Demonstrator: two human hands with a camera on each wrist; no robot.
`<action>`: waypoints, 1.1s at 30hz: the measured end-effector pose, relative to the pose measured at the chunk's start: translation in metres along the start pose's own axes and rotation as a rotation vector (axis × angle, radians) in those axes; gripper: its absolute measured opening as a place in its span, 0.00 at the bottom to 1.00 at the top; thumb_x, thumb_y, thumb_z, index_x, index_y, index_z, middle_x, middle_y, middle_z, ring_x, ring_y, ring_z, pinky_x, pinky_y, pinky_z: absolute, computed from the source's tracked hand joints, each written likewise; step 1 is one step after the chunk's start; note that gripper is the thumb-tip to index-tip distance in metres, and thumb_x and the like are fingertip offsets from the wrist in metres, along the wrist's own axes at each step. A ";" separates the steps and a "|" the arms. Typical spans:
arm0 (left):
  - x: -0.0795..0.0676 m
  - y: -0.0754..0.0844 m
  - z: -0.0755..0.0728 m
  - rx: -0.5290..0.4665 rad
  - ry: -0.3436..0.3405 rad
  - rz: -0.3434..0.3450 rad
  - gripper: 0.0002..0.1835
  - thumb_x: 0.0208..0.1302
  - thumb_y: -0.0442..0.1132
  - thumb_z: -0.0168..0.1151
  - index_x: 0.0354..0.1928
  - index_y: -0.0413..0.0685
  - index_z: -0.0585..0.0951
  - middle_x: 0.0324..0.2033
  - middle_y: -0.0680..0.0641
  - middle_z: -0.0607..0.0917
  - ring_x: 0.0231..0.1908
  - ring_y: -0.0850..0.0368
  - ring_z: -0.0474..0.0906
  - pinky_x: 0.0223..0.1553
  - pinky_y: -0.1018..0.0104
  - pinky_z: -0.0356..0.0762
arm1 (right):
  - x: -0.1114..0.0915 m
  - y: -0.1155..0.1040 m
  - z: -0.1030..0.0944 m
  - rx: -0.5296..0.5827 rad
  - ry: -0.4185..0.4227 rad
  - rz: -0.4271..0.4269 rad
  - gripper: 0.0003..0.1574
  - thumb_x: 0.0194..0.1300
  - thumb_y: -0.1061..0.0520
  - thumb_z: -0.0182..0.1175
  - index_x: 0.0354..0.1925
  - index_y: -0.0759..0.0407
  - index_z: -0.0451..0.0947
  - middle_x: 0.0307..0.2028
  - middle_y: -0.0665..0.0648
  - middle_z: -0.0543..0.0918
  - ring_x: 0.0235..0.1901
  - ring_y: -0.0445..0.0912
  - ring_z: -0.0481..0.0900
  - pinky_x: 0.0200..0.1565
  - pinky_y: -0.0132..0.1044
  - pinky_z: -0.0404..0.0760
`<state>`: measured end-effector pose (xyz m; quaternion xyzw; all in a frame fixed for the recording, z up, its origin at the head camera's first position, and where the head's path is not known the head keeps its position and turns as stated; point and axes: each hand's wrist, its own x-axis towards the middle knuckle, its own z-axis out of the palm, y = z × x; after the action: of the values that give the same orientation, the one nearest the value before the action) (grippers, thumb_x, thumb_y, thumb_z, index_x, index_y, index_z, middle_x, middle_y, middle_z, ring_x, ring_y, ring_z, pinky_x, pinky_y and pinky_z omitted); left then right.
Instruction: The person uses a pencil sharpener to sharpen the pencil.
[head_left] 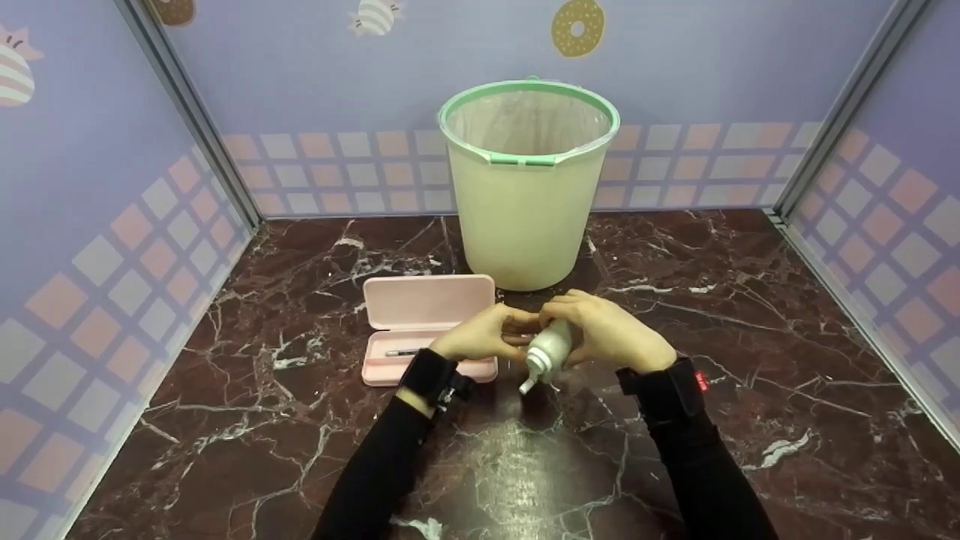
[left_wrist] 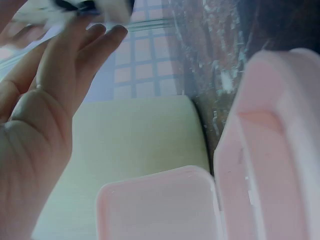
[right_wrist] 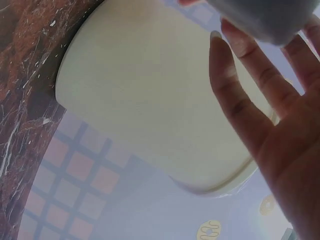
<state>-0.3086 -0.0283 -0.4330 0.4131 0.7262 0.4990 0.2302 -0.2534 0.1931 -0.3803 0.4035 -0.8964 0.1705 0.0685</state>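
Note:
A white bottle [head_left: 551, 346] with a narrow nozzle cap is tilted over the table, nozzle toward me and down. My right hand [head_left: 607, 330] holds it with fingers curled round its far side. In the right wrist view, the bottle's shaded base [right_wrist: 270, 20] lies against those fingers. My left hand [head_left: 480, 334] is on the bottle's left, thumb and fingers spread, fingertips right by it. In the left wrist view, the left hand's fingers [left_wrist: 60, 75] reach toward the blurred bottle with dark print [left_wrist: 112, 10].
An opened pink pencil case [head_left: 429, 301] lies under and left of my left hand, with a slim pen [head_left: 403, 352] inside. Behind stands a tall pale bin [head_left: 525, 217] with a green rim and clear liner. Patterned walls [head_left: 337, 82] enclose the dark marble table [head_left: 247, 435].

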 end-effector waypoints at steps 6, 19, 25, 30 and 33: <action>-0.001 0.002 -0.003 0.024 -0.034 0.002 0.29 0.56 0.22 0.61 0.63 0.32 0.73 0.58 0.34 0.80 0.58 0.44 0.80 0.57 0.65 0.79 | -0.001 0.004 -0.001 0.024 -0.027 0.044 0.32 0.37 0.56 0.80 0.44 0.56 0.80 0.43 0.54 0.85 0.44 0.48 0.81 0.51 0.45 0.80; -0.002 0.009 0.000 0.112 0.043 0.005 0.31 0.55 0.30 0.65 0.64 0.35 0.74 0.54 0.37 0.84 0.50 0.54 0.82 0.57 0.65 0.79 | -0.004 0.005 -0.004 0.035 0.045 0.224 0.28 0.43 0.52 0.79 0.43 0.57 0.79 0.38 0.55 0.85 0.38 0.48 0.81 0.43 0.44 0.79; 0.007 0.007 0.014 0.224 0.214 -0.008 0.35 0.48 0.41 0.78 0.60 0.43 0.77 0.47 0.44 0.86 0.43 0.58 0.81 0.51 0.60 0.82 | -0.003 0.003 -0.003 -0.040 0.097 0.272 0.30 0.44 0.50 0.79 0.43 0.60 0.78 0.36 0.56 0.84 0.35 0.51 0.80 0.40 0.47 0.80; 0.014 0.006 0.025 0.329 0.365 -0.010 0.34 0.44 0.39 0.80 0.57 0.44 0.79 0.46 0.46 0.86 0.41 0.57 0.80 0.48 0.66 0.80 | -0.002 0.002 -0.001 -0.068 0.145 0.301 0.32 0.45 0.47 0.78 0.43 0.62 0.77 0.35 0.58 0.84 0.34 0.52 0.80 0.38 0.48 0.79; 0.016 0.005 0.028 0.318 0.430 -0.007 0.33 0.44 0.36 0.79 0.56 0.43 0.79 0.46 0.45 0.86 0.42 0.56 0.81 0.48 0.67 0.79 | -0.001 0.003 0.000 -0.054 0.174 0.305 0.33 0.45 0.47 0.78 0.43 0.62 0.77 0.37 0.59 0.85 0.34 0.53 0.81 0.38 0.48 0.80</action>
<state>-0.2945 0.0010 -0.4379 0.3260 0.8292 0.4540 0.0045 -0.2549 0.1953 -0.3817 0.2446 -0.9421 0.1892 0.1300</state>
